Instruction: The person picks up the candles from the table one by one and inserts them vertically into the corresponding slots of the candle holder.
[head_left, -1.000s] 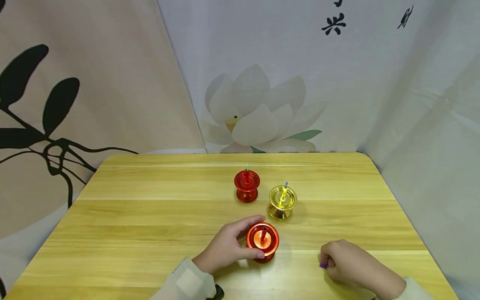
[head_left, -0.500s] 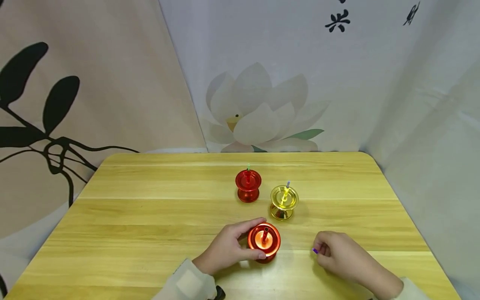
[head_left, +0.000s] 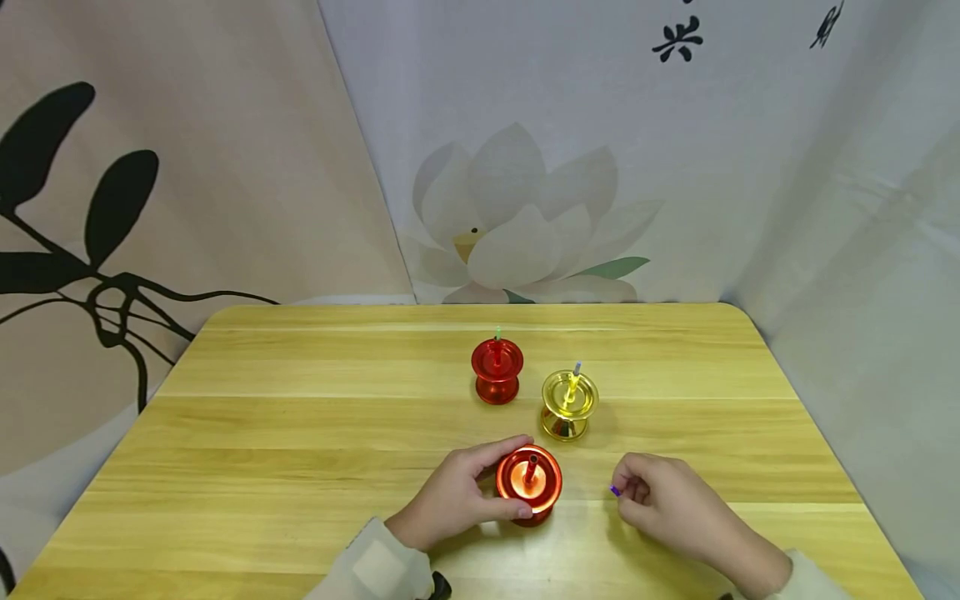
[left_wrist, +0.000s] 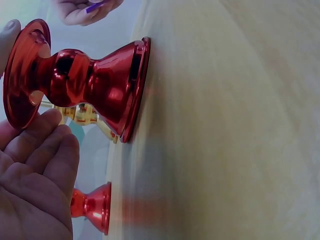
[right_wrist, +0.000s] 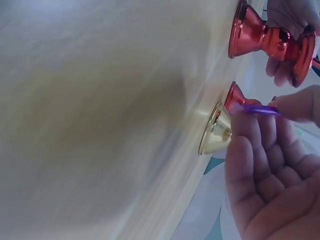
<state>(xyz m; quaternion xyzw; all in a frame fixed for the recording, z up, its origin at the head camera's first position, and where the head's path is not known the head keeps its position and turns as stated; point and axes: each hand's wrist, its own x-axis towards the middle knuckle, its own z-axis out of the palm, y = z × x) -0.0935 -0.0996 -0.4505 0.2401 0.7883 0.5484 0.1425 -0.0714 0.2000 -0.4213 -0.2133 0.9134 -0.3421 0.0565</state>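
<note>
My left hand (head_left: 456, 492) holds the nearest red candle holder (head_left: 517, 485) by its dish, thumb on the near side and fingers on the far side. The holder stands upright, its centre tube bare; its base meets the table in the left wrist view. To the right, my right hand (head_left: 671, 504) pinches a small purple candle (right_wrist: 261, 109) between thumb and fingertips. In the head view just a short end of that candle shows. Behind stand a gold candle holder (head_left: 564, 427) with a bluish candle (head_left: 577, 367) and a second red candle holder (head_left: 497, 389) with a green candle (head_left: 497, 333).
All three holders stand on a light wooden table (head_left: 300, 433). Its far edge meets a printed curtain (head_left: 525, 83) with a lotus and dark leaves. More curtain hangs along the left and right sides.
My right hand has moved left and a little away from me with the purple candle, nearer the front red candle holder. My left hand keeps its hold on that holder.
</note>
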